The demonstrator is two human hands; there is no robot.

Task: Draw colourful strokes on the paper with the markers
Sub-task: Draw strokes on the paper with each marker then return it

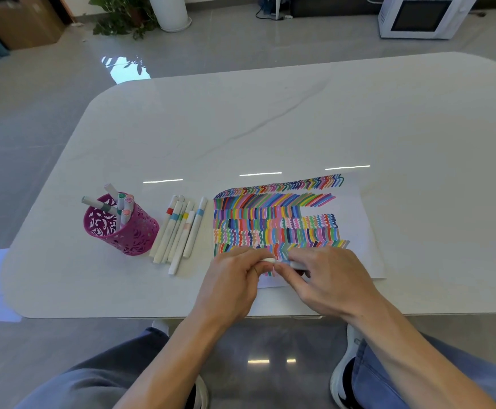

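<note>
Marker (296, 264) seems light, stiff and smooth. Over the near edge of the paper (364, 219), the left hand (235, 278) pinches its cap (268, 260) and the right hand (326, 276) grips the barrel.

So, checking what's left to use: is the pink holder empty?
No, several markers stand in the pink holder, their capped ends sticking out above its rim.

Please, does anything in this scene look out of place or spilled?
Only one thing: a white microwave stands on the floor beyond the table. On the table nothing is spilled; the loose markers lie side by side next to the pink pen holder.
</note>
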